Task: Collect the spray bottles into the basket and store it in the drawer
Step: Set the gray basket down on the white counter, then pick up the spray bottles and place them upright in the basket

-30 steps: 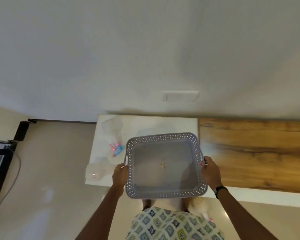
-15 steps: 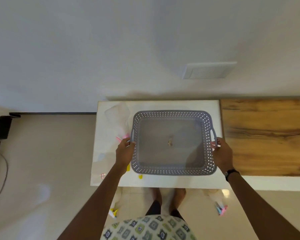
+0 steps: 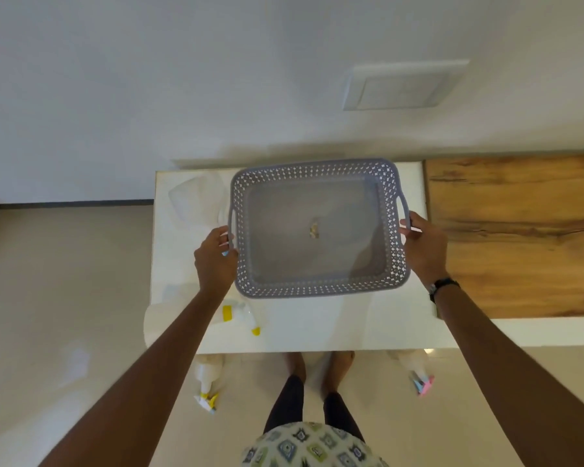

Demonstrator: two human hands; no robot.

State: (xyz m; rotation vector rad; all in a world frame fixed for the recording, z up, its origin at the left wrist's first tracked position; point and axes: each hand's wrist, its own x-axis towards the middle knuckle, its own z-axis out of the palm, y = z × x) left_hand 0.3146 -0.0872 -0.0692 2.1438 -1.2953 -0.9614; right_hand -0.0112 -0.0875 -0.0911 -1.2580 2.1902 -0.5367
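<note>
**Holding the grey basket over the white cabinet top**

Gripping the basket (image 3: 317, 227) by both side handles, the person is keeping it over the white cabinet top (image 3: 334, 318). Compared with a second ago, the basket is sitting farther back toward the wall, at about 12 o'clock from the person's feet, and more of the floor is showing in front of the cabinet. Whether the basket is resting on the top or hanging just above it cannot be told.

No brand, label or writing is readable anywhere; a small pale scrap (image 3: 314, 228) is lying at the middle of the basket floor.

The left hand (image 3: 216, 261) is curling its fingers round the handle at the basket's 9 o'clock side. The right hand (image 3: 422, 247), with a dark wristband (image 3: 443, 287) behind it, is clamping the handle at 3 o'clock.

A clear spray bottle with yellow parts (image 3: 243, 315) is lying on the top at the basket's 7 o'clock. Another yellow-nozzled bottle (image 3: 207, 382) is lying on the floor at 7 o'clock, and a pink-and-blue-nozzled bottle (image 3: 415, 372) at 5 o'clock. A clear bottle (image 3: 196, 203) is lying at the basket's 10 o'clock.
</note>
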